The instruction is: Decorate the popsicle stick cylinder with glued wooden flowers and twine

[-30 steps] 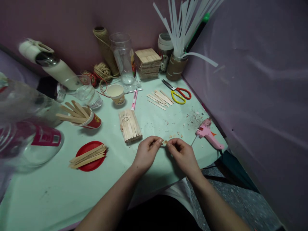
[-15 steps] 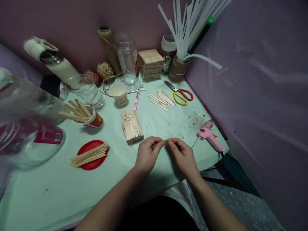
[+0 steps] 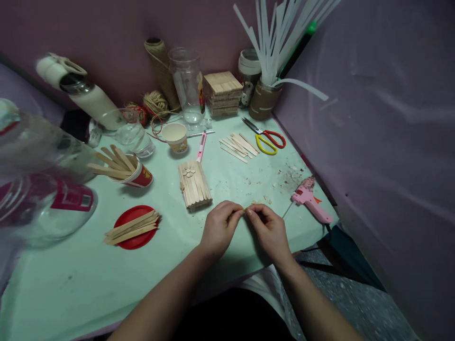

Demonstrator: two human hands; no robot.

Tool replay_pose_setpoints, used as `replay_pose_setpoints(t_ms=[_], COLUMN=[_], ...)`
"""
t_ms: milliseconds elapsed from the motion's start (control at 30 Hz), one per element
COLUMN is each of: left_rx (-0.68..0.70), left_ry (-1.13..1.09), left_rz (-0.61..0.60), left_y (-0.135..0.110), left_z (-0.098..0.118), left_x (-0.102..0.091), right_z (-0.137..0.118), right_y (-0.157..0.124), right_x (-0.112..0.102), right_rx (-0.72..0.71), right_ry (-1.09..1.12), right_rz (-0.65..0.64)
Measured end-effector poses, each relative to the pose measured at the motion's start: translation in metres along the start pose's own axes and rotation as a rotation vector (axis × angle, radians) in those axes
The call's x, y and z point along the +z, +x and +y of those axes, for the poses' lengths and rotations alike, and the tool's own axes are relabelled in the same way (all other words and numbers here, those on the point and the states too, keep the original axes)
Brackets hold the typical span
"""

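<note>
Fingertip to fingertip, my left hand [image 3: 219, 228] and my right hand [image 3: 270, 230] pinch above the front of the table. Between them is a tiny tan piece, mostly covered by the fingers and too small to name. Just beyond my left hand lies a small box [image 3: 195, 187] faced with craft sticks, with a petal-shaped wooden flower on top. Small wood chips [image 3: 265, 201] are scattered past my right hand. To its right a pink hot glue gun [image 3: 313, 203] rests with its nozzle pointing towards the hand.
Scissors [image 3: 266, 144], thin sticks [image 3: 240, 147] and a pink cutter [image 3: 201, 147] lie farther back. On the left are a red lid [image 3: 137, 242] bearing sticks, a cup [image 3: 142, 177] of sticks and large plastic bottles [image 3: 53, 208]. Glue sticks stand in a jar [image 3: 263, 102] at the back.
Both hands keep their pinch, and the fingertips have closed slightly over the tiny piece, so less of it shows. The things on the table have stayed put.
</note>
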State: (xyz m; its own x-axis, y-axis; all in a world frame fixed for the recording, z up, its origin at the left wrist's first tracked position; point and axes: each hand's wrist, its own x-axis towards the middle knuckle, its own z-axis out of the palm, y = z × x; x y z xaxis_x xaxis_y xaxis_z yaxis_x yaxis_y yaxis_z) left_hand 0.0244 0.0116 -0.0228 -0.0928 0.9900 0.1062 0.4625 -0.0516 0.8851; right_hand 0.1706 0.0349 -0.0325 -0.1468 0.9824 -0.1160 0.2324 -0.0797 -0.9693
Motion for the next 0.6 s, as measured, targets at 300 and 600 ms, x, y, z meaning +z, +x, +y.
replay_pose_setpoints(t_ms=[300,600], left_rx=[0.018,-0.002], left_ry=[-0.024,-0.018], left_rz=[0.007,-0.006], left_y=[-0.0008,0.0006], left_z=[0.0008,0.001], left_x=[-0.0002,-0.0004], right_z=[0.0001,-0.0009], right_y=[-0.0005,-0.0004], right_x=[-0.0002,-0.0007], right_rx=[-0.008,-0.007], right_ry=[0.01,0.022], right_rz=[-0.012,-0.019])
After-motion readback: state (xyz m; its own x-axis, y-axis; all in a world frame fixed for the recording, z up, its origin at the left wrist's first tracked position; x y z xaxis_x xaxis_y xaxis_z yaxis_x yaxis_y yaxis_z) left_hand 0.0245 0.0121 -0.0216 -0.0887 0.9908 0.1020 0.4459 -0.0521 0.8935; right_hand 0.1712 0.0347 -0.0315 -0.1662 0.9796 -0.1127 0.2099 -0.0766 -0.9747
